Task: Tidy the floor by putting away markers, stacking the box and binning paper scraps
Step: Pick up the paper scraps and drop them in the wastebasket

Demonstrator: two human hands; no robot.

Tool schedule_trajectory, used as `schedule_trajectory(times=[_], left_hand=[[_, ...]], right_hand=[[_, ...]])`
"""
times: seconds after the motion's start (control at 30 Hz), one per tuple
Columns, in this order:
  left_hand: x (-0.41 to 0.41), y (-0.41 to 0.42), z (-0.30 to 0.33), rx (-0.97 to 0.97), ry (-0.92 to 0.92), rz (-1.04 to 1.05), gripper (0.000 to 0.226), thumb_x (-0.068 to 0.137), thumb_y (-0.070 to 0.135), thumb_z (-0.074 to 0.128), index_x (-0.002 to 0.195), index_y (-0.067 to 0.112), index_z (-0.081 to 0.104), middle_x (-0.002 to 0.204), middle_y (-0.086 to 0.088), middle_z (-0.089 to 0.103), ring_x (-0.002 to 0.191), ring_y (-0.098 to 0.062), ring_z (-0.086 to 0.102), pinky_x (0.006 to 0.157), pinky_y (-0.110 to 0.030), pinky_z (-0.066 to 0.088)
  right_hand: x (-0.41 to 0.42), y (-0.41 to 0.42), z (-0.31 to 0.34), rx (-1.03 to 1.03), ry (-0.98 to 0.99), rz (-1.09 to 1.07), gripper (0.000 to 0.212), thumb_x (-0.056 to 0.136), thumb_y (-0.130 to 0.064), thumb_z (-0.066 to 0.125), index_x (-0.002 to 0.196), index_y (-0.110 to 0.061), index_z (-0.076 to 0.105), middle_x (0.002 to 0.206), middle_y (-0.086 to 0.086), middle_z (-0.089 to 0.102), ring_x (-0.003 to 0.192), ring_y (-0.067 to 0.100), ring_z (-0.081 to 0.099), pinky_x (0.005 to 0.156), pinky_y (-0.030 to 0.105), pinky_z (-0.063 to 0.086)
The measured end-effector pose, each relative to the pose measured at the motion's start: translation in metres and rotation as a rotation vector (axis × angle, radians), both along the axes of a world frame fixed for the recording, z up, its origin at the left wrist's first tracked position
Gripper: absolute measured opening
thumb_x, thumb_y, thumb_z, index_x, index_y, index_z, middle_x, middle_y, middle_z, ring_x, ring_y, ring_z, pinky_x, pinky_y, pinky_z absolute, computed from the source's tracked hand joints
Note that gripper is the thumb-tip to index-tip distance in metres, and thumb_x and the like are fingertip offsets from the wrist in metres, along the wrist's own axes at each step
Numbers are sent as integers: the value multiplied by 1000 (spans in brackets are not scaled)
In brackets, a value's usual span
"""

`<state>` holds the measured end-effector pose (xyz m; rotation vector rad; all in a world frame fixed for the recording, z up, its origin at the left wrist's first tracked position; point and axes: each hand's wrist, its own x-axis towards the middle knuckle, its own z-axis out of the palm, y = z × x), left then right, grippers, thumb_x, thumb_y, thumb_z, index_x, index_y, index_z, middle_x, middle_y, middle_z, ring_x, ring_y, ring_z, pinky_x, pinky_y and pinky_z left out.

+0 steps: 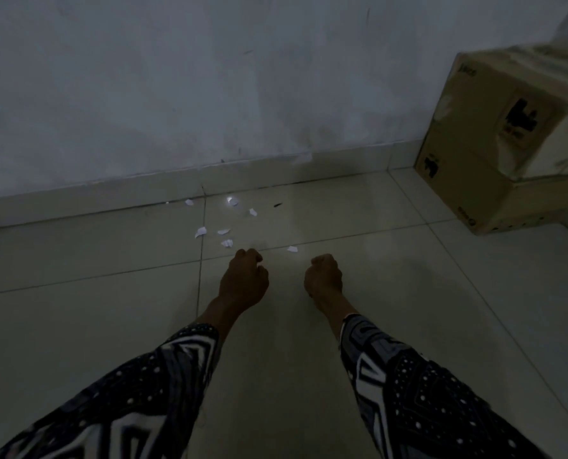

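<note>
Pretty dim shot. Low centre of frame, both arms reach out over the tile floor (110,326), looks like going for scraps. Left hand (243,279) and right hand (323,274) are both curled up tight; can't tell if either has paper inside. Just past them the paper scraps (224,231) lie scattered toward the wall. Cardboard boxes (494,140) sit stacked far right.

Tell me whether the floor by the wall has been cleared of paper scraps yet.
No: several white paper scraps lie scattered on the tiled floor near the skirting, just ahead of the left hand and right hand.
</note>
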<state>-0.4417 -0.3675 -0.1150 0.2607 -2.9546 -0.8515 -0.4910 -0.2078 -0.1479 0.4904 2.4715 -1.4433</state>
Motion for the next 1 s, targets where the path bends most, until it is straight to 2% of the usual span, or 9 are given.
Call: schedule_trajectory(times=[0.1, 0.2, 0.33, 0.4, 0.5, 0.6, 0.73, 0.93, 1.0], left_hand=[[-19, -11, -2, -37, -17, 5, 36, 97, 9, 49, 133, 4, 50, 131, -17, 46, 121, -32, 44, 95, -40, 44], [-41, -28, -6, -120, -27, 15, 46, 95, 4, 50, 140, 3, 44, 138, -19, 39, 126, -34, 38, 98, -44, 43], [-71, -56, -12, -164, 13, 42, 50, 95, 1, 50, 143, -2, 39, 142, -22, 36, 130, -36, 35, 104, -43, 37], [-84, -69, -14, -108, 31, 83, 44, 97, 3, 50, 139, -5, 42, 142, -23, 38, 130, -35, 36, 104, -40, 32], [-105, -90, -23, -52, 13, 97, 47, 98, 8, 53, 142, -4, 41, 145, -23, 38, 134, -34, 36, 106, -36, 31], [-111, -102, -38, -74, -95, 10, 50, 99, 16, 54, 145, -1, 41, 149, -20, 36, 137, -33, 36, 111, -37, 30], [-94, -97, -58, -192, -19, -21, 32, 94, -1, 49, 124, -2, 58, 131, -20, 48, 118, -36, 47, 91, -46, 45], [-53, -78, -65, -82, 150, 87, 30, 87, -14, 43, 108, -3, 60, 112, -20, 53, 102, -34, 49, 73, -29, 32], [-42, -71, -69, -67, 107, 122, 29, 87, -13, 41, 108, -1, 58, 111, -20, 52, 102, -35, 48, 74, -34, 34]], right_hand=[[-7, -2, -5, 96, 38, 52, 29, 97, -6, 38, 121, -16, 51, 113, 12, 61, 85, 25, 55, 70, 32, 45], [-13, -11, -10, 231, 140, 85, 29, 99, -9, 39, 125, -19, 47, 101, 9, 61, 77, 24, 55, 65, 32, 43], [-26, -20, -24, 382, 281, 209, 24, 106, -21, 36, 128, -22, 43, 105, 8, 66, 72, 20, 53, 58, 30, 37], [-32, -21, -26, 417, 334, 282, 25, 107, -29, 37, 131, -27, 44, 111, 3, 67, 73, 18, 53, 57, 29, 34], [-44, -23, -30, 463, 361, 357, 33, 106, -41, 37, 135, -29, 47, 117, 1, 67, 89, 22, 62, 64, 28, 32], [-49, -23, -34, 528, 398, 372, 26, 106, -42, 37, 123, -29, 52, 106, -1, 68, 78, 16, 57, 60, 29, 32], [-51, -22, -35, 586, 367, 438, 23, 106, -39, 37, 119, -24, 49, 98, 1, 66, 77, 22, 61, 63, 32, 46], [-35, -28, -37, 670, 257, 448, 41, 108, -38, 31, 131, -7, 43, 113, 12, 65, 93, 31, 63, 72, 35, 43], [-24, -30, -40, 662, 240, 462, 40, 107, -38, 33, 131, -7, 41, 111, 12, 65, 91, 31, 63, 72, 35, 45]])
